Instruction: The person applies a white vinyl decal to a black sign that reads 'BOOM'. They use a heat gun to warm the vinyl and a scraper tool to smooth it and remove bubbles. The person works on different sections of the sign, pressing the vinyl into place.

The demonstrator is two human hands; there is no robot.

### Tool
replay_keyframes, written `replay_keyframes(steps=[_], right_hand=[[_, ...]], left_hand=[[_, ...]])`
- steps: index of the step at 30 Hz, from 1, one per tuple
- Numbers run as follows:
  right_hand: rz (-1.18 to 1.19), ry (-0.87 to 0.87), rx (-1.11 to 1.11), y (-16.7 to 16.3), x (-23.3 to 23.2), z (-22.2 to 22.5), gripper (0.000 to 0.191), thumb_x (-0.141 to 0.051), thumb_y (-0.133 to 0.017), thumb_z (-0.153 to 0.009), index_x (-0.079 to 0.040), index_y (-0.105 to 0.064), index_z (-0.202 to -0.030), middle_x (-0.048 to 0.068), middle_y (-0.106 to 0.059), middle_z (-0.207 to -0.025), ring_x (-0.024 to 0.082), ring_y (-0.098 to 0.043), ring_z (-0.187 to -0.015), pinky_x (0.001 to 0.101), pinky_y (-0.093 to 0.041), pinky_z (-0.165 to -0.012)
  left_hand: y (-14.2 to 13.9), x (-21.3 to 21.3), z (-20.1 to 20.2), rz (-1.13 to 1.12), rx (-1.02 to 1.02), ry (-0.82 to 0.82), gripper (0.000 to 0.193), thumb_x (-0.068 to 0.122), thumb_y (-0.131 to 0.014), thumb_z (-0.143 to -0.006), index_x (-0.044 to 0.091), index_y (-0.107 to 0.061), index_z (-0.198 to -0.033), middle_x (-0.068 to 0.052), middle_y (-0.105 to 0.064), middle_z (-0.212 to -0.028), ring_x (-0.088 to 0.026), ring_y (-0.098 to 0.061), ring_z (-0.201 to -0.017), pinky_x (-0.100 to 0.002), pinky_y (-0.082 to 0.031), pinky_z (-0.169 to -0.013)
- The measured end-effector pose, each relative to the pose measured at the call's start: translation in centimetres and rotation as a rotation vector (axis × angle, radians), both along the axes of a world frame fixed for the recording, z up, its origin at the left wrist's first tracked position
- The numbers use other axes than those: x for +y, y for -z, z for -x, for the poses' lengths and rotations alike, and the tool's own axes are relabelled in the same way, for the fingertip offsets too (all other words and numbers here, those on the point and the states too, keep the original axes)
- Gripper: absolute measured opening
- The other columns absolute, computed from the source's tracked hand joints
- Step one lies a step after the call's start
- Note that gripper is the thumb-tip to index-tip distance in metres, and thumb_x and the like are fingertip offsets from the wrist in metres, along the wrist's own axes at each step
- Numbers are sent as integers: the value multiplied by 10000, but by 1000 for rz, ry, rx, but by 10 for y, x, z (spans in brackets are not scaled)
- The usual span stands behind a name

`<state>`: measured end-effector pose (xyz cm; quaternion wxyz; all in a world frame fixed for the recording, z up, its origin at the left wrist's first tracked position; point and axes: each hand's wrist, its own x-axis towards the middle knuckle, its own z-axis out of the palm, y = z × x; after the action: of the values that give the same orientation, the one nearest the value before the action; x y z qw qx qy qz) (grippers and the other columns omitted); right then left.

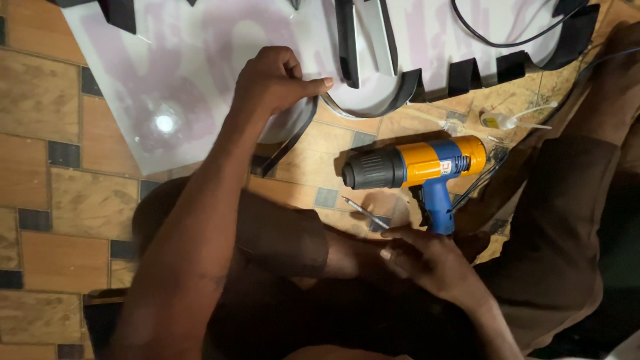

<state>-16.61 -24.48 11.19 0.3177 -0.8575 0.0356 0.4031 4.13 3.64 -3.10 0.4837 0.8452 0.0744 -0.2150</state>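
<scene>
white sheet (pixel 200 80) lies on tiled floor (pixel 53 187), dark curved strips along its edge. left hand (pixel 273 83), fingers closed, pinches curved metal strip (pixel 293 130) at sheet edge. yellow-blue heat gun (pixel 417 167) lies on floor just below. right hand (pixel 427 257) touches its blue handle, fingers loosely curled. small glue bottle (pixel 500 120) nearby.

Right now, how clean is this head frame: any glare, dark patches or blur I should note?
Head view: a bright glare spot sits on the glossy white sheet; the lower frame around the right hand falls into deep shadow; the heat gun is sharp and well lit; the left hand on the curved strip is clear.
</scene>
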Motion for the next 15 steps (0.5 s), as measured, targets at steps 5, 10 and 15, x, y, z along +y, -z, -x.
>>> replay_keyframes(steps=[5,10,15], right_hand=[[-5,34,6,2,0,1,372,-321,-772,-837,-108,-738,-1140,100,-817,-831,209,-798,-697,357,-601,-640],[43,-8,-7,6,-1,4,390,-315,-788,-824,-113,-744,-1156,118,-793,-813,233,-772,-679,370,-588,-639],[-7,-7,-62,9,-3,5,370,-302,-787,-826,-88,-740,-1123,122,-797,-837,237,-776,-702,368,-587,-660]], left_hand=[[2,1,-1,10,-66,15,555,507,-964,-647,126,-560,-644,-1,-601,-612,-121,-570,-554,-281,-464,-527],[5,-1,0,-4,-64,25,556,521,-959,-646,138,-556,-644,7,-594,-612,-120,-577,-555,-276,-468,-525],[5,0,1,36,-112,22,553,517,-961,-647,137,-559,-651,-3,-592,-605,-121,-563,-553,-276,-454,-524]])
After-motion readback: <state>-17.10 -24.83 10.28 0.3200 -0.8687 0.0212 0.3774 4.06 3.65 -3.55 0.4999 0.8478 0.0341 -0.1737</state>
